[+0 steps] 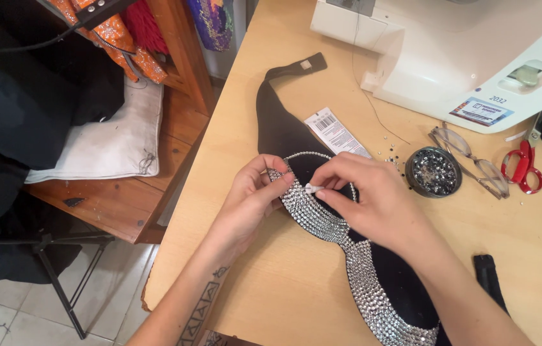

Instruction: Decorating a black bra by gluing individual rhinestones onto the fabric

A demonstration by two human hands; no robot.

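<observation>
A black bra [284,128] lies across the wooden table [258,282], its cups edged with rows of silver rhinestones [306,211]. My left hand [252,198] pinches the rhinestone rim of the upper cup. My right hand [373,198] rests over the same cup and holds a small white applicator tip [312,188] between thumb and finger, touching the stone rows. A white paper tag [335,133] sticks out from the bra behind my hands.
A round dark dish of loose rhinestones [434,171] sits right of my hands, with eyeglasses [476,163] and red-handled scissors [524,163] beyond. A white sewing machine [450,51] stands at the back. A wooden bench with a white cushion [111,138] is left.
</observation>
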